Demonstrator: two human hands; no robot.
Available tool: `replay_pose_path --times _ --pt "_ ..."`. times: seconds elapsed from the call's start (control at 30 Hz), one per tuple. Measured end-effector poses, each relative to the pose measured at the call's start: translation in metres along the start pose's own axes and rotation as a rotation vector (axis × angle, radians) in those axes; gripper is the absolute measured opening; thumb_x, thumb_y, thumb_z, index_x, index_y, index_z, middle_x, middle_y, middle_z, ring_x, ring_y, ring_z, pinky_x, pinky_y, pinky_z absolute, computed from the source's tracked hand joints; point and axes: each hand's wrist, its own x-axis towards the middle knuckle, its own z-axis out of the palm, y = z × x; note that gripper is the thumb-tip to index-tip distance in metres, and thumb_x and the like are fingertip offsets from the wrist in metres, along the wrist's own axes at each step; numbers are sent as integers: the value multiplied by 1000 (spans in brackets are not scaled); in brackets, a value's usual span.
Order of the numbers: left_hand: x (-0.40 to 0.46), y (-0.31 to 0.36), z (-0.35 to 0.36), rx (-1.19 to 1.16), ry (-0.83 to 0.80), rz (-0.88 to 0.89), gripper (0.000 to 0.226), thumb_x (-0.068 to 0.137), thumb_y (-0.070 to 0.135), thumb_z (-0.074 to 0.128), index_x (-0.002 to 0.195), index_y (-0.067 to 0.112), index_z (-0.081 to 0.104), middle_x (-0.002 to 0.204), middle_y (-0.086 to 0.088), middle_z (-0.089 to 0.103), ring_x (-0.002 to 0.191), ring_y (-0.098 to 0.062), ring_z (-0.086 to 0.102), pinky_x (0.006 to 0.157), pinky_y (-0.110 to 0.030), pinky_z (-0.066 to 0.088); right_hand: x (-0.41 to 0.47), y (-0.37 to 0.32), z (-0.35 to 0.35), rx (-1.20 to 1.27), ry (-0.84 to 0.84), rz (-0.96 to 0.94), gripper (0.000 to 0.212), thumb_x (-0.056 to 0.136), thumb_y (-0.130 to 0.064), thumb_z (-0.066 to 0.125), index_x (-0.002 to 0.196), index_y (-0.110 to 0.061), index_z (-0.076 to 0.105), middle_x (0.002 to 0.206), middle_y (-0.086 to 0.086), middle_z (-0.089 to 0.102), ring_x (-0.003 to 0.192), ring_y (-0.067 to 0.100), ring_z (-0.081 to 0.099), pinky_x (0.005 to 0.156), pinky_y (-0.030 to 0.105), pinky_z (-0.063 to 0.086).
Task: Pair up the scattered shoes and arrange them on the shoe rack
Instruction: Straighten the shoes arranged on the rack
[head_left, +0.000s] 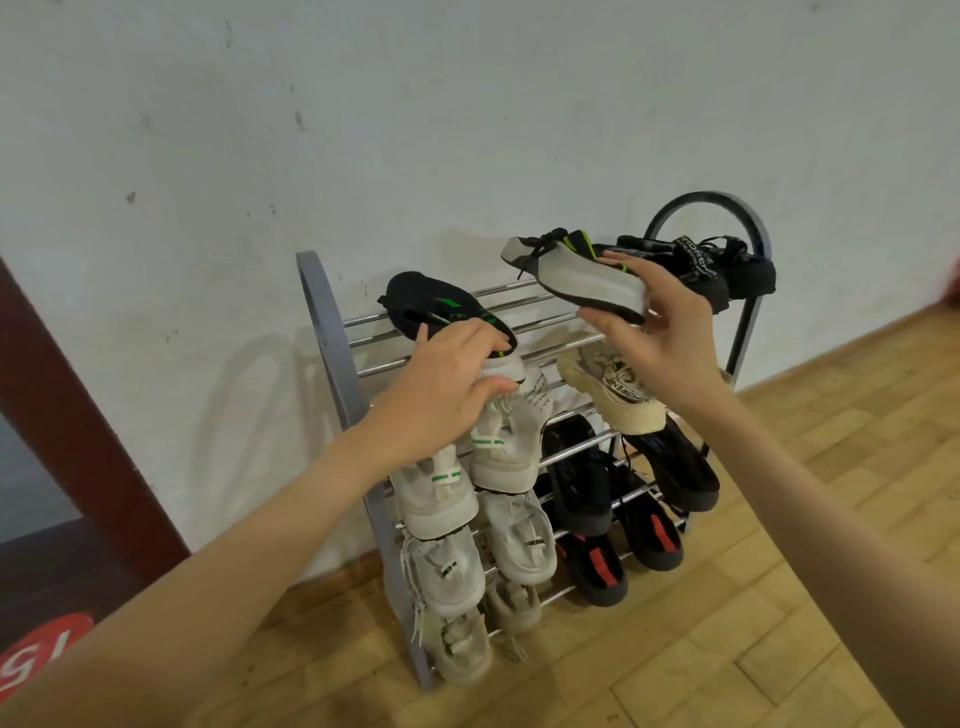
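Observation:
A grey shoe rack (332, 343) with chrome bars stands against the white wall. My left hand (447, 384) grips the heel of a black shoe with green marks (441, 306) that lies on the top shelf at the left. My right hand (654, 317) holds a matching shoe (587, 275), sole turned toward me, just above the middle of the top shelf. A pair of black strapped shoes (696, 265) sits at the top right. White, cream and black-and-red shoes fill the lower shelves.
Wooden parquet floor (727, 649) spreads in front and to the right. A dark red-brown frame (67, 415) leans at the left, with a red sign (36, 654) at the bottom left corner.

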Motion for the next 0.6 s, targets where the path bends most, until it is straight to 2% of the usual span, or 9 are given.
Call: replay_pose_path --times 0.23,0.33,0.4,0.47,0.53,0.6 --pt "28 1 18 3 -10 23 35 94 33 54 118 7 55 119 -4 55 117 -20 50 110 -63 22 6 -8 -6 -22 29 -35 45 82 -15 76 124 -10 60 114 2 64 107 9 61 83 17 52" --pt "29 -2 19 -30 -14 32 40 93 34 55 123 9 55 126 -4 53 123 -19 47 111 -63 18 8 -13 -2 -12 53 -56 44 82 -15 76 124 -11 61 113 3 65 107 12 62 82 19 52" --pt "23 -6 13 -46 4 58 46 92 35 56 132 11 52 137 -4 49 130 -19 42 112 -58 22 11 -18 3 8 36 -64 44 82 -16 76 124 -12 61 117 2 64 111 13 61 86 23 54" --pt "9 -10 -1 -9 126 78 46 93 35 55 133 13 52 138 -4 51 129 -18 44 111 -47 32 13 -24 10 32 12 -75 45 82 -15 76 124 -11 61 118 1 64 113 12 60 87 24 54" --pt "-7 -14 -22 27 386 79 32 93 25 56 120 9 62 120 -6 64 112 -17 57 99 -35 43 15 -31 20 88 -2 -86 45 81 -13 76 124 -8 61 116 3 64 112 13 61 87 23 53" --pt "-20 -22 -47 35 617 41 17 90 13 56 101 5 67 97 -7 68 91 -18 62 83 -31 48 15 -40 33 157 -6 -89 42 82 -10 76 121 -6 61 111 4 66 106 11 63 84 21 52"
